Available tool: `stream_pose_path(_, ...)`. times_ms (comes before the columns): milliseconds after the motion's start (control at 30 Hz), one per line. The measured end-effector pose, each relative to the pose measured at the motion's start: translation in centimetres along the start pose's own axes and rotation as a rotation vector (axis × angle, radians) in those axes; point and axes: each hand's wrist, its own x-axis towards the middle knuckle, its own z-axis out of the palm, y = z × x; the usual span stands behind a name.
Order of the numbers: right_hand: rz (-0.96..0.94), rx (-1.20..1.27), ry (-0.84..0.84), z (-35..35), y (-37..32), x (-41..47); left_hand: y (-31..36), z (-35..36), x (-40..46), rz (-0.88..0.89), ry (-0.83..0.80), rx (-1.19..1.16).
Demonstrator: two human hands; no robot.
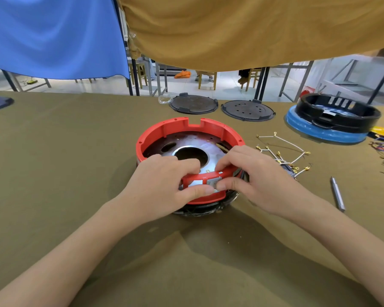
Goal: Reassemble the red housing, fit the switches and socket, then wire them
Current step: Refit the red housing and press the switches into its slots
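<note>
The fingers of the right hand (pixel 256 173) pinch a small grey switch (pixel 213 182) at the near wall of the red housing (pixel 175 127). The left hand (pixel 164 180) grips the same wall, thumb outside, fingers curled inside. White wires (pixel 284 149) lie to the right on the surface (pixel 64 151).

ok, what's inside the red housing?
Inside the red housing: a metal plate with a large centre hole. Left hand and right hand cover the near part; under the plate is hidden.
</note>
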Motion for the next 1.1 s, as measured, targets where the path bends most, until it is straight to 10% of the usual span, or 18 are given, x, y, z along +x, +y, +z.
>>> stream_pose_path(967,0.021,0.103,-0.050,-0.1,1.3,-1.0,-0.1,0.4,-0.5,0.013,0.037,-0.065)
stream_pose_path(1100,0.212,0.115,0.150,-2.2,2.8,-1.6,-0.1,0.5,-1.0,0.022,0.096,-0.091)
